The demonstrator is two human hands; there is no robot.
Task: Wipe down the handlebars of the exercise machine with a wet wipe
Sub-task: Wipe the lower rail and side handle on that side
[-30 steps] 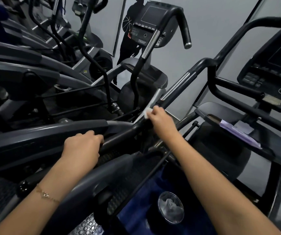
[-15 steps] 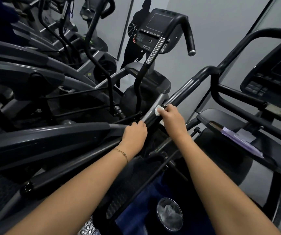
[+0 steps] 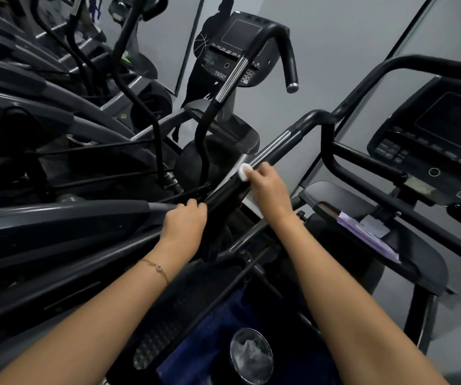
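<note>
head view: the right grip (image 3: 268, 187) pinches a white wet wipe (image 3: 244, 170) against the slanting handlebar (image 3: 275, 145), just below its silver section. the left grip (image 3: 185, 221) curls round the same bar lower down. a purple packet (image 3: 362, 237) lies on the machine's tray (image 3: 424, 259).

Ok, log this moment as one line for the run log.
stage: wiping | right hand: presses wet wipe on handlebar | left hand: grips handlebar lower down
</note>
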